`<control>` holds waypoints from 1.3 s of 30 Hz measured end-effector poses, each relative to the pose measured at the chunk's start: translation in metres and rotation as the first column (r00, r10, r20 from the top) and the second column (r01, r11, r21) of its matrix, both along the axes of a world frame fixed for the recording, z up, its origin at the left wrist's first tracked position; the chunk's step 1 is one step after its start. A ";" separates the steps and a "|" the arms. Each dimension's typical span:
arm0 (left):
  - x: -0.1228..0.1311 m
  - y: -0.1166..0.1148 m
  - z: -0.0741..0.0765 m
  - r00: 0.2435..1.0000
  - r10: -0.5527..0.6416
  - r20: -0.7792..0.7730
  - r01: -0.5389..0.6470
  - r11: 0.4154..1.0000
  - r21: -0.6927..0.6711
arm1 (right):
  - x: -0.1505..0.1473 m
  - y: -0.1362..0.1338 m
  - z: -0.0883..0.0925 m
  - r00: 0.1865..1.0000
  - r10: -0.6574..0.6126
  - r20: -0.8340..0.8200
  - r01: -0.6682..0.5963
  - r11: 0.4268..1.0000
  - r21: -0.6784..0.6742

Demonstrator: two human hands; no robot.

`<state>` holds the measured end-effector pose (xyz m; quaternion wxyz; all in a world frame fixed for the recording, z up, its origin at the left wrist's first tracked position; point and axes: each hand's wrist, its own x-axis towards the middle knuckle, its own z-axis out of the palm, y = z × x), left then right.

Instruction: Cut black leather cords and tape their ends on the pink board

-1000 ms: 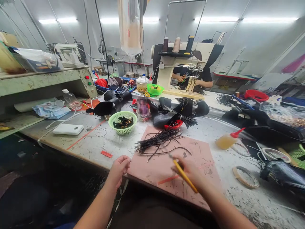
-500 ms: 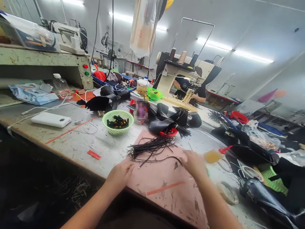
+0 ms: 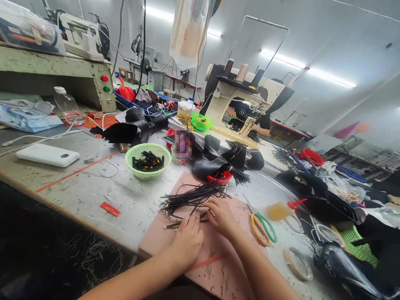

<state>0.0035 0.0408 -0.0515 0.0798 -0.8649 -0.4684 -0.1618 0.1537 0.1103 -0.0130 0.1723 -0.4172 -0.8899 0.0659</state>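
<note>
A bundle of thin black cords [image 3: 190, 199] with pale tips lies on a pink board [image 3: 156, 233] in front of me. Close to its near side, my left hand [image 3: 189, 239] has its fingers curled over a black cord [image 3: 170, 227], whose end sticks out to the left. Beside it, my right hand [image 3: 221, 216] pinches the dark cord between the two hands; its fingertips are partly hidden. Scissors [image 3: 262, 229] with one orange and one green handle lie right of the board.
Left of the board stands a green basket [image 3: 148, 162] of small black pieces, with a white power bank [image 3: 47, 155] farther left. A glue bottle [image 3: 283, 210] and a tape roll [image 3: 298, 263] lie right. Black leather pieces [image 3: 206, 160] and a sewing machine [image 3: 231, 100] stand behind; a co-worker [image 3: 261, 118] sits beyond.
Both hands have come together over the board, the left moving right and the right moving left, and now grip a cord. The scissors have come into sight, and the camera has shifted slightly.
</note>
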 end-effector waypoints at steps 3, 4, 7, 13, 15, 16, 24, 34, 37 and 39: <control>0.001 0.001 -0.003 0.999 0.000 0.049 0.000 1.000 0.011 | -0.004 0.012 -0.004 1.000 0.003 0.030 -0.006 0.995 0.095; 0.000 0.000 -0.004 0.998 -0.005 0.061 0.004 1.000 0.014 | -0.006 0.015 -0.006 0.998 0.019 0.052 -0.025 0.992 0.125; -0.003 -0.002 -0.004 0.997 -0.013 0.081 0.010 0.999 0.032 | -0.008 0.020 -0.012 0.993 0.071 0.089 -0.089 0.974 0.210; -0.004 0.000 -0.006 0.996 -0.022 0.088 0.016 0.998 0.066 | -0.003 0.017 -0.014 0.980 0.171 0.103 -0.193 0.945 0.263; -0.003 0.001 -0.007 0.994 -0.021 0.107 0.017 0.999 0.039 | -0.001 0.013 -0.013 0.977 0.178 0.116 -0.202 0.947 0.251; -0.003 0.002 -0.007 0.993 -0.018 0.117 0.017 1.000 0.015 | 0.001 0.011 -0.012 0.974 0.184 0.130 -0.211 0.947 0.242; -0.001 0.004 -0.004 0.985 0.023 0.169 -0.014 0.999 -0.052 | 0.005 0.009 -0.015 0.972 0.203 0.116 -0.218 0.966 0.141; -0.003 0.007 0.000 0.986 0.056 0.154 -0.044 0.996 -0.083 | 0.002 0.008 -0.012 0.967 0.256 -0.006 -0.256 0.966 -0.045; -0.002 0.008 -0.002 0.988 0.066 0.138 -0.049 0.991 -0.122 | 0.003 0.013 -0.011 0.981 0.190 -0.041 -0.191 0.982 -0.012; -0.002 0.008 -0.002 0.985 0.086 0.148 -0.068 0.990 -0.123 | 0.001 0.019 -0.010 0.995 0.090 -0.033 -0.089 0.995 0.050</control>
